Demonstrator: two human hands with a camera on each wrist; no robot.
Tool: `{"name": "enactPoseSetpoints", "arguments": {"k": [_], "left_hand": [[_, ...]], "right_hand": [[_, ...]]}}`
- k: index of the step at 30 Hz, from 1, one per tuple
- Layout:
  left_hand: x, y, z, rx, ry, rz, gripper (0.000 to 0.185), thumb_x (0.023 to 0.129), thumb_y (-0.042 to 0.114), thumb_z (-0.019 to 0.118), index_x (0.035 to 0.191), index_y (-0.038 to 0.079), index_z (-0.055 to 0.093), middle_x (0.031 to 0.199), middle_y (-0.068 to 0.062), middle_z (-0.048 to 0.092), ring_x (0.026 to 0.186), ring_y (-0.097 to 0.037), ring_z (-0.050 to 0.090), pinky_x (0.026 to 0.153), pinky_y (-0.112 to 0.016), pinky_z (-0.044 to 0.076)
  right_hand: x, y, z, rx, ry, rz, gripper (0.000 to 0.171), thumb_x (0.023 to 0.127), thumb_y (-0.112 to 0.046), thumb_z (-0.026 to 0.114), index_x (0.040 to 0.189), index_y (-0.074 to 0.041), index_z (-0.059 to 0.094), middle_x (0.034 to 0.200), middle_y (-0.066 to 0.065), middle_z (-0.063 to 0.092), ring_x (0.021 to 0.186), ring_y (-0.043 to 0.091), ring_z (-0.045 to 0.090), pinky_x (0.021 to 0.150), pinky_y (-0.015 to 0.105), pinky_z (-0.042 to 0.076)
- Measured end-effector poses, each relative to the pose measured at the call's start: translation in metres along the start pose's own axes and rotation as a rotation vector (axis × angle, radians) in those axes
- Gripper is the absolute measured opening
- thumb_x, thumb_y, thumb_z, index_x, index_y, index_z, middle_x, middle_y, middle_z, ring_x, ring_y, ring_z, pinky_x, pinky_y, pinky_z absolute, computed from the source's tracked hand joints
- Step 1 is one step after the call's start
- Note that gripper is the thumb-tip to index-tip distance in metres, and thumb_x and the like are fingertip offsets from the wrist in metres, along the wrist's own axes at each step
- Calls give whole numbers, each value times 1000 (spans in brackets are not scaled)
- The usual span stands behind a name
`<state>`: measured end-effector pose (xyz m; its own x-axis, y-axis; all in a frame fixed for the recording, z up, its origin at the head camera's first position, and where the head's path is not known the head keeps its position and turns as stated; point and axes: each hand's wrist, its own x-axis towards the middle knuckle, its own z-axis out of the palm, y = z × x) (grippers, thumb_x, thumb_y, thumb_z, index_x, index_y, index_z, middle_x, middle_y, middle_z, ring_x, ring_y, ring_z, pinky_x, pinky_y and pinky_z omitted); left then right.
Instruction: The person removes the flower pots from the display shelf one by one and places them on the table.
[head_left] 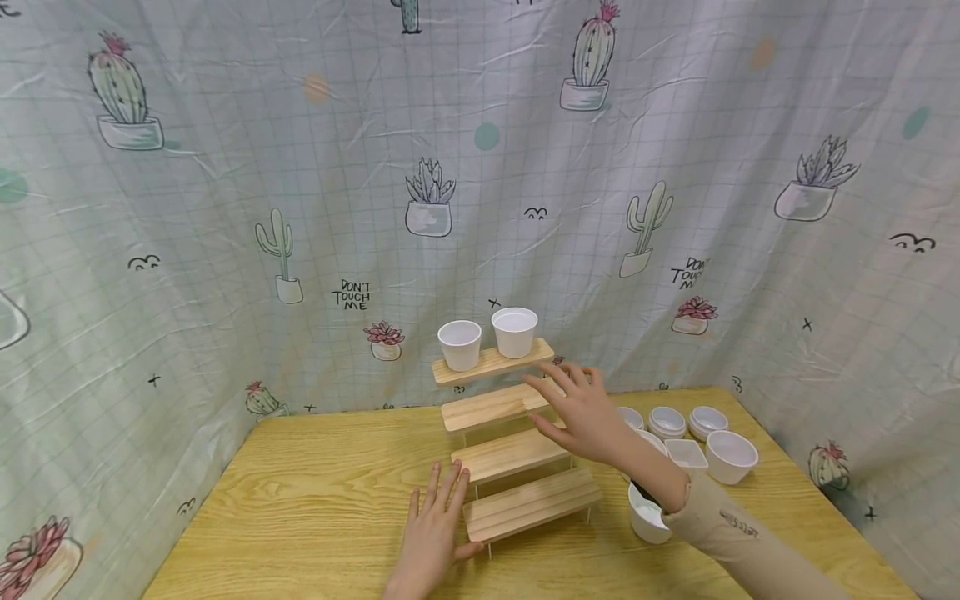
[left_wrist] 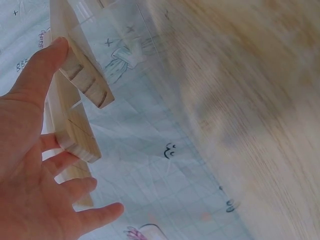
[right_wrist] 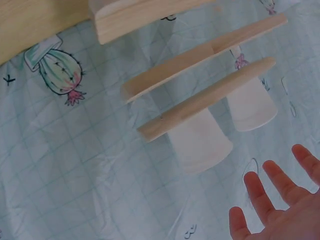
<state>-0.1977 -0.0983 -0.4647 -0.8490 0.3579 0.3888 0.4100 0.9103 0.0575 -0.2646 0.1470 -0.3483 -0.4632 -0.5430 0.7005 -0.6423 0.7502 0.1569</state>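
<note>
Two white cups (head_left: 487, 337) stand on the wooden stepped shelf (head_left: 510, 442) while we hold our hands, left (head_left: 433, 533) on the table (head_left: 315, 492) touching it, right (head_left: 581, 412) above, both released.

Bare hands, one sleeved arm

The right hand (head_left: 585, 412) emerges from a beige long sleeve (head_left: 738, 533) — small dark lettering near its cuff; the left hand (head_left: 435, 533) shows no sleeve.

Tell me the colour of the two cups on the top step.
White cups, clearest in the head view.
</note>
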Motion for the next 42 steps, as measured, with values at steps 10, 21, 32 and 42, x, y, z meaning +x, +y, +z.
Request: {"name": "enactPoseSetpoints", "arguments": {"k": [10,21,32,42], "left_hand": [[-1,1,-2,0,0,8,97,58,53,70,137,9,33,144,-7,30,131,-35,29,92,-61,38],[-3,0,1,24,54,23,97,56,55,69,135,8,36,142,-7,33,127,-37,35,90,-60,40],[-2,0,2,14,27,22,98,58,52,69,137,8,33,144,-8,30,131,-35,30,92,-61,38],[-2,0,2,19,74,27,97,55,52,71,134,7,37,142,-9,33,127,-36,34,90,-60,40]], "right_hand": [[22,-2,10,-39,34,-20,57,74,-41,66,124,-19,51,127,8,50,102,28,47,78,48,38],[41,0,20,-76,21,-37,57,76,-45,63,124,-18,51,125,8,51,102,28,48,79,47,36],[62,1,35,-68,24,-39,56,76,-43,65,122,-16,52,124,10,53,103,27,49,79,47,39],[76,-1,49,-74,51,-80,55,75,-45,64,121,-17,53,120,7,55,103,23,50,77,43,39]]}}
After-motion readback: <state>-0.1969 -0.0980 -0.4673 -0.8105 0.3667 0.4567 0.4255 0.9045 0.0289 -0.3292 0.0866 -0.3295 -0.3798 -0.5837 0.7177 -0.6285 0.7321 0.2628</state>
